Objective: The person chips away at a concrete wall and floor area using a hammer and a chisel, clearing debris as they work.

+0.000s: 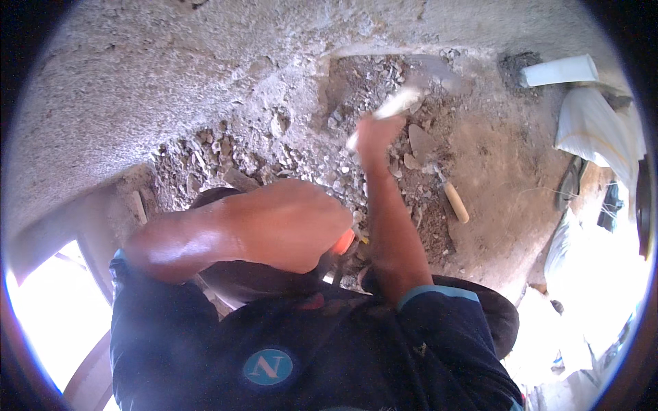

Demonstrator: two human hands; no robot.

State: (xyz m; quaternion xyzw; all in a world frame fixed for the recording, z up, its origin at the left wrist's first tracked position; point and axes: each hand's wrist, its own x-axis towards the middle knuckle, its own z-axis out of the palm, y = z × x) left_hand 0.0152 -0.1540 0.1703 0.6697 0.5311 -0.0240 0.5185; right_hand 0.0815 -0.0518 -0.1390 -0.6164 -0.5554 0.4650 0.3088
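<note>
My right hand (379, 140) is closed around the pale handle (399, 104) of a tool over the rubble (346, 177). The tool's far end is a grey smear of motion, so its kind is unclear. My left hand (312, 231) is bent in front of my body, blurred, with its fingers turned out of sight. A small orange-red thing (345, 241) shows at its edge and seems gripped there; most of it is hidden. Right of my right forearm, a trowel with a wooden handle (455, 202) lies on the ground, its dusty blade (421, 142) pointing away from me.
A rough plastered wall (164, 89) rises ahead and to the left, with broken stones along its foot. To the right lie a white cylinder (561, 70), a white sack (593, 130) and a dark long tool (568, 183). Brown packed ground (497, 164) spreads beside the trowel.
</note>
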